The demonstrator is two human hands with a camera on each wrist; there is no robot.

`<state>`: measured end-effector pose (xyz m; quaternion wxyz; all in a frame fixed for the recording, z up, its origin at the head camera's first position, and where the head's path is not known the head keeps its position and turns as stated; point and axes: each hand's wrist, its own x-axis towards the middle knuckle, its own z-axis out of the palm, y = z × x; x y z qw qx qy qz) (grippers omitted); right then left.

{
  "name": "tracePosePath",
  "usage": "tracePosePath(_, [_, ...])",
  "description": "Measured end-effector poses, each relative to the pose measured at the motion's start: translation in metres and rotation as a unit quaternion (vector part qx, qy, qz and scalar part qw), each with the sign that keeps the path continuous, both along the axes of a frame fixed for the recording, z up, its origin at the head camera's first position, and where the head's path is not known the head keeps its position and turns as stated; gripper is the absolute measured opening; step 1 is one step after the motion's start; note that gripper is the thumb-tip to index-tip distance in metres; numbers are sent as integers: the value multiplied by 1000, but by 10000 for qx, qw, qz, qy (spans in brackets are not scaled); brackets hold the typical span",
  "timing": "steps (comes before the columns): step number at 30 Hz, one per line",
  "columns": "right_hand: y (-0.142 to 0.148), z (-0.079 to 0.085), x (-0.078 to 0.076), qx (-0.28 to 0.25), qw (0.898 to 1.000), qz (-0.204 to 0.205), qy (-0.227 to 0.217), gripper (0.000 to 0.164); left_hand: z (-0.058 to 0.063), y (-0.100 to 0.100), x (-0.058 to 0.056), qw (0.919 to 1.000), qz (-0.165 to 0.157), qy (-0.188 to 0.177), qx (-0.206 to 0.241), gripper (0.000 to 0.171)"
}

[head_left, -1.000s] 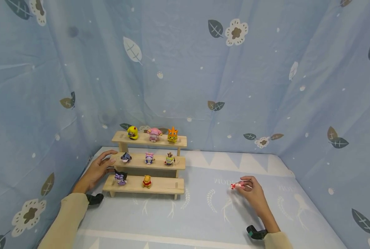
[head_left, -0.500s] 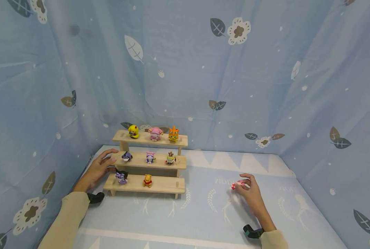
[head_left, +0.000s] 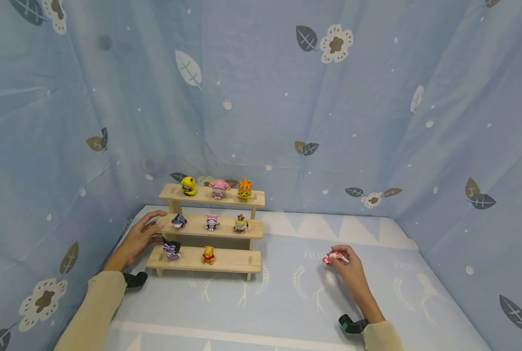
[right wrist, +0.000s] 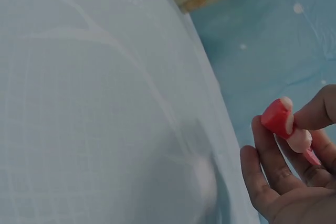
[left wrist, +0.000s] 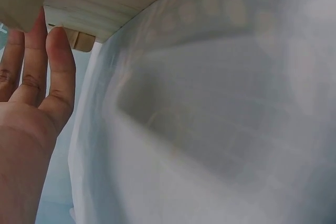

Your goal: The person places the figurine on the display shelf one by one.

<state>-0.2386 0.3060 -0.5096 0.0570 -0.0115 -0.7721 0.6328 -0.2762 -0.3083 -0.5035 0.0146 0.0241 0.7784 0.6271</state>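
Observation:
A three-tier wooden display shelf (head_left: 230,263) stands on the left of the table. My left hand (head_left: 135,240) holds its left end at the middle tier; in the left wrist view the fingers (left wrist: 60,59) reach up to the wood and part of them is hidden behind a board. My right hand (head_left: 351,268) is above the cloth, right of the shelf. Between thumb and fingers it pinches a small red and pink figurine (right wrist: 278,118), held tilted. Nearest the left hand sit a blue-grey donkey figurine (head_left: 179,221) and a purple and black figurine (head_left: 171,250).
A yellow bear figurine (head_left: 208,255) sits mid bottom tier. The middle tier also bears a pink-hooded figurine (head_left: 211,222) and a crowned one (head_left: 240,223). Yellow (head_left: 188,186), pink (head_left: 219,188) and orange figurines (head_left: 245,189) stand on top. A patterned curtain (head_left: 261,122) hangs behind.
My right hand has moved slightly left with the figurine, which has turned between its fingers. The left hand stays at the shelf, and the figurines on it keep their places.

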Motion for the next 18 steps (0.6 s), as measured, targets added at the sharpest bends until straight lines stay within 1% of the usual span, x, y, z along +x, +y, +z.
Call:
tracePosePath(2, [-1, -1, -1, -120, 9999, 56, 22, 33, 0, 0, 0, 10000, 8, -9, 1, 63])
tracePosePath(4, [-2, -2, -1, -224, 9996, 172, 42, 36, 0, 0, 0, 10000, 10, -4, 10, 63])
tracePosePath(8, [-4, -2, -2, -271, 9988, 412, 43, 46, -1, 0, 0, 10000, -6, 10, 32, 62])
tracePosePath(10, [-5, -2, -2, -240, 9984, 517, 11, 48, -1, -1, 0, 10000, -14, 22, 38, 62])
tracePosePath(14, [-8, 0, -1, -94, 9977, 673, 16, 45, -1, -1, 0, 10000, 1, 33, 17, 61])
tracePosePath(18, [-12, 1, -1, 107, 9975, 692, 79, 45, -2, -1, -1, 10000, 45, 28, -8, 60])
